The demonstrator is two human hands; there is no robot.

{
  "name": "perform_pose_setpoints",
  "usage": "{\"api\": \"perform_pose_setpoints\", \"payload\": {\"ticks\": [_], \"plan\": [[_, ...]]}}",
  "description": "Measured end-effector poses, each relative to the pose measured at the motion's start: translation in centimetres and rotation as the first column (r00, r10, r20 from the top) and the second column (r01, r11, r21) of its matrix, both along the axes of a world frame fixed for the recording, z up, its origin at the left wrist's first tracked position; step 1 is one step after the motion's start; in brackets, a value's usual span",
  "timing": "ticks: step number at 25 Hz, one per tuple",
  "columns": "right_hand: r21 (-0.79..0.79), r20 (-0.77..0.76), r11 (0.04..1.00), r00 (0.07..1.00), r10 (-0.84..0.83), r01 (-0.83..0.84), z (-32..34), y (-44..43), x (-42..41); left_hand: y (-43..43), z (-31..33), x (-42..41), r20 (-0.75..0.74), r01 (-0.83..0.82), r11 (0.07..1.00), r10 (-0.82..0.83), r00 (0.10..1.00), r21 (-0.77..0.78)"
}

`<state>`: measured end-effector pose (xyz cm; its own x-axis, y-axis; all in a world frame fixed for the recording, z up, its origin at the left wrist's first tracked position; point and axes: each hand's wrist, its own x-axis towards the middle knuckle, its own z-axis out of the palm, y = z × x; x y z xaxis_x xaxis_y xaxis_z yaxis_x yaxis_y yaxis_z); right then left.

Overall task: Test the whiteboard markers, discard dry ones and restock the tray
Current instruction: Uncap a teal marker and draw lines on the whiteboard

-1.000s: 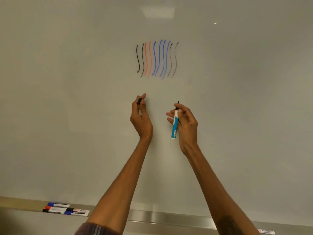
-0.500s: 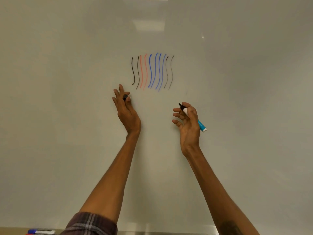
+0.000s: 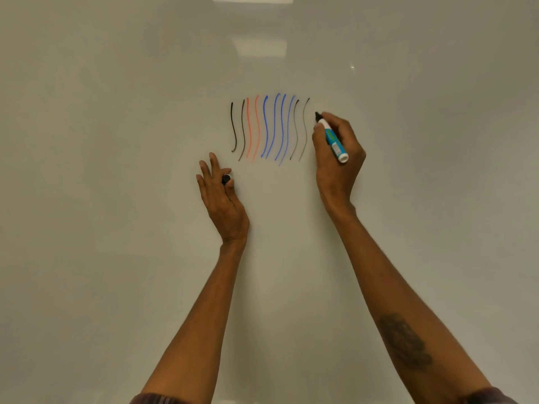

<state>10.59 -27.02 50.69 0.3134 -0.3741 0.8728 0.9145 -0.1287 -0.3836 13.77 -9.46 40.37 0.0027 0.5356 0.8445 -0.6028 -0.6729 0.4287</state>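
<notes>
The whiteboard point(image 3: 116, 199) fills the view. Several wavy test lines point(image 3: 269, 128) in black, red and blue run down its middle. My right hand point(image 3: 338, 153) grips an uncapped marker point(image 3: 332, 138) with a white and teal barrel, and its black tip sits at the board just right of the last black line. My left hand point(image 3: 221, 196) is lower and to the left, below the lines. It pinches a small black marker cap point(image 3: 226, 179) between thumb and forefinger while the other fingers are spread.
Ceiling lights reflect in the board near the top point(image 3: 259, 48). A plaid sleeve edge point(image 3: 151, 399) shows at the bottom. The tray and the other markers are out of view.
The view has tilted up, so the tray and its markers dropped out of sight. My right hand rose and brought the marker tip beside the lines. My left hand moved down and left with the cap.
</notes>
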Motion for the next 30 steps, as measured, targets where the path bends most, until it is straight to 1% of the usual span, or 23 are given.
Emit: {"api": "perform_pose_setpoints", "payload": {"ticks": [4,7,11,13,15,17,18,20,22,24,26,28,30], "plan": [[-0.071,0.097,0.983,0.982,-0.159,0.167,2.1,-0.2,1.5,0.0,0.0,0.1,0.007,-0.010,1.000,0.010,1.000,0.017],[-0.116,0.135,0.962,0.964,-0.231,0.246,0.0,-0.5,1.6,0.0,0.1,-0.1,0.013,-0.020,0.999,0.020,1.000,0.027],[-0.111,0.040,0.970,0.976,-0.215,0.218,-6.0,-0.4,0.3,0.0,0.1,-0.2,0.028,-0.017,0.999,0.015,0.999,0.049],[-0.112,-0.024,0.979,0.985,-0.171,0.168,-6.5,-0.3,-0.2,-0.1,0.1,-0.2,0.026,-0.011,0.999,0.009,1.000,0.053],[-0.048,-0.029,0.991,0.991,-0.127,0.125,-4.8,-0.7,-0.3,-0.2,0.1,-0.3,0.021,-0.008,0.999,0.007,1.000,0.052],[-0.001,0.020,0.991,0.991,-0.136,0.136,-2.0,-1.2,-0.1,-0.1,0.1,-0.2,0.025,-0.013,0.999,0.012,1.000,0.053],[-0.003,0.036,0.988,0.988,-0.151,0.151,-0.7,-1.4,0.1,-0.1,0.0,-0.2,0.028,-0.015,0.998,0.014,1.000,0.054],[-0.046,0.056,0.982,0.982,-0.179,0.182,1.3,-1.6,0.8,-0.1,0.0,-0.2,0.030,-0.018,0.998,0.017,0.999,0.057],[-0.136,0.102,0.966,0.973,-0.206,0.219,1.5,-1.8,1.5,-0.1,0.0,-0.1,0.027,-0.020,0.998,0.018,0.999,0.058],[-0.224,0.141,0.935,0.958,-0.250,0.276,-0.4,-2.0,1.7,0.0,-0.1,-0.1,0.024,-0.024,0.998,0.023,0.999,0.052],[-0.228,0.104,0.932,0.959,-0.265,0.282,-3.5,-1.9,1.5,0.0,-0.1,-0.1,0.017,-0.010,0.999,0.009,1.000,0.047],[-0.211,0.047,0.947,0.970,-0.238,0.242,-6.2,-1.8,0.9,0.1,-0.2,-0.2,0.003,0.020,0.999,-0.020,1.000,0.025],[-0.195,-0.034,0.973,0.990,-0.136,0.127,-7.8,-1.6,0.0,0.1,-0.1,-0.6,-0.017,0.077,0.997,-0.077,0.997,-0.009]]}}
